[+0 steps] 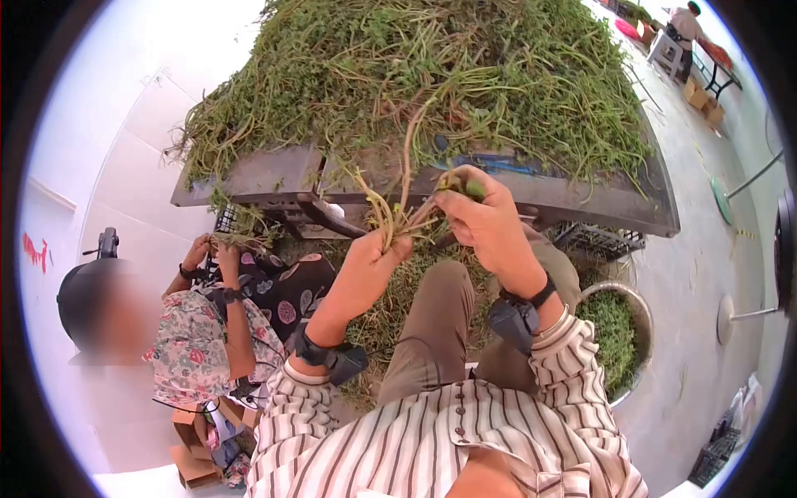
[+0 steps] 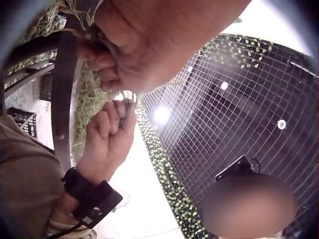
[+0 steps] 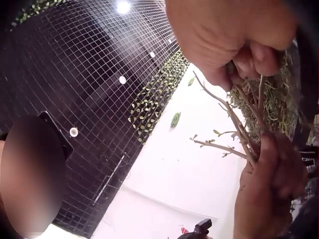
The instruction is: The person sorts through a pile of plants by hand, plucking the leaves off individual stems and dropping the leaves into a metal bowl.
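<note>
My left hand (image 1: 365, 270) grips a small bunch of plant stems (image 1: 388, 217) near its base, with the cut ends and a few small leaves fanning out above the fist. One long, pale stem rises over the table edge. My right hand (image 1: 481, 216) is close beside it, thumb and forefinger pinching a stem of the same bunch. A bit of green (image 1: 475, 190) shows at its curled fingers. In the right wrist view, the bare, branching stems (image 3: 237, 129) run from the left hand (image 3: 269, 184) up to the right fingers.
A dark table (image 1: 257, 176) ahead bears a large heap of greens (image 1: 415, 66). Blue strips (image 1: 498, 163) lie near its front edge. A round tub of greens (image 1: 610, 340) stands at right, beside a black crate (image 1: 598, 241). Another person (image 1: 216, 332) sits at left, handling greens.
</note>
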A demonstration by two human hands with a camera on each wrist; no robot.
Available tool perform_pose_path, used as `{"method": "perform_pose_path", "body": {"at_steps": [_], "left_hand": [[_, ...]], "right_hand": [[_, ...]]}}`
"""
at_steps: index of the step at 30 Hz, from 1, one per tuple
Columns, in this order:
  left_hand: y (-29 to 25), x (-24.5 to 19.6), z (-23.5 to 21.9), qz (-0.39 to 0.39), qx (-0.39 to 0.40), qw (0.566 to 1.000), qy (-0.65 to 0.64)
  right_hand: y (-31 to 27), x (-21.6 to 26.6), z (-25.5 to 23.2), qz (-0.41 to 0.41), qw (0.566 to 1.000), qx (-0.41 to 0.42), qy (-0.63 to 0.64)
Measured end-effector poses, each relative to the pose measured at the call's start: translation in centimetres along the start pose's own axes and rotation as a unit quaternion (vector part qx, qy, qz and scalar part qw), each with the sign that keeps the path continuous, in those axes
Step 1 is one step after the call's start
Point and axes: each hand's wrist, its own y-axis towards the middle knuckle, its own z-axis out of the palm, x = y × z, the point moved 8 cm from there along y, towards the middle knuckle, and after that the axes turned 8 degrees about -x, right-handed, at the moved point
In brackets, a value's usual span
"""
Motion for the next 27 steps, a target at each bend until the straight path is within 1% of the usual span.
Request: {"method": "perform_pose_path", "body": {"at_steps": [2,4,5,6,7,8,9,10,11,12,14,15,16,18,20,21,22,23,24,25,26,27], "left_hand": [[-0.4,-0.1,-0.5,-0.017,-0.009,1.0,0.014],[-0.4,-0.8,-0.6,0.004,-0.016,0.999,0.03],[-0.6,-0.6,-0.7,0.001,-0.015,0.999,0.029],[-0.8,-0.1,-1.3,-0.023,-0.018,0.999,0.031],[-1.0,0.4,-1.8,-0.045,-0.021,0.998,0.034],[-1.2,1.0,-2.4,-0.046,-0.019,0.998,0.034],[-1.2,2.2,-3.3,-0.059,-0.039,0.997,0.016],[-1.2,2.4,-3.7,-0.072,-0.057,0.996,-0.003],[-1.5,2.6,-3.9,-0.105,-0.061,0.992,-0.045],[-1.5,2.6,-3.8,-0.111,-0.054,0.991,-0.048],[-1.1,2.1,-3.5,-0.092,-0.057,0.987,-0.115],[-0.9,1.5,-3.4,-0.082,-0.057,0.989,-0.107],[-0.7,1.0,-3.0,-0.088,-0.079,0.987,-0.11],[-0.1,0.8,-2.3,-0.052,-0.062,0.994,-0.072],[0.1,0.5,-1.5,-0.058,-0.023,0.992,-0.111],[0.1,0.1,-1.1,-0.05,-0.023,0.992,-0.112],[0.2,-0.4,-0.7,-0.044,-0.019,0.992,-0.118],[0.2,-0.9,-0.4,-0.038,-0.01,0.993,-0.115],[0.1,-1.1,-1.1,-0.031,-0.005,0.994,-0.102],[0.3,-1.3,-0.8,-0.035,0.011,0.994,-0.101],[0.5,-1.8,-0.6,-0.032,0.004,0.994,-0.102],[0.6,-3.1,0.1,-0.013,0.024,0.995,-0.095]], "right_hand": [[0.1,-0.1,-0.5,-0.001,1.0,-0.025,0.01],[0.2,0.4,-1.1,-0.003,0.999,-0.039,0.018],[0.3,2.1,-2.3,-0.049,0.994,-0.082,0.044],[0.2,3.7,-3.6,-0.093,0.985,-0.124,0.07],[-0.1,5.4,-5.3,-0.13,0.981,-0.139,0.05],[-0.5,7.1,-7.3,-0.168,0.973,-0.153,0.03],[-0.7,8.1,-8.5,-0.185,0.97,-0.142,0.072],[-1.2,8.8,-9.6,-0.201,0.964,-0.132,0.114],[-1.9,9.1,-10.6,-0.2,0.963,-0.139,0.112],[-3.0,9.2,-11.6,-0.196,0.964,-0.144,0.11],[-5.4,9.3,-13.3,-0.193,0.962,-0.166,0.103],[-7.0,8.9,-14.7,-0.185,0.958,-0.203,0.083],[-8.8,8.7,-16.6,-0.178,0.951,-0.245,0.063],[-12.7,8.1,-20.8,-0.189,0.939,-0.282,0.056],[-18.5,7.7,-25.2,-0.171,0.891,-0.42,0.011],[-21.6,7.9,-27.6,-0.175,0.87,-0.459,-0.042],[-24.5,8.0,-30.0,-0.15,0.836,-0.503,-0.16],[-27.3,8.0,-32.3,-0.12,0.791,-0.535,-0.273],[-29.6,7.4,-33.2,-0.135,0.669,-0.516,-0.517],[-30.5,7.3,-33.1,-0.143,0.493,-0.458,-0.725],[-31.0,7.3,-32.7,-0.151,0.494,-0.454,-0.726],[-31.6,7.5,-32.6,-0.158,0.532,-0.481,-0.679]]}}
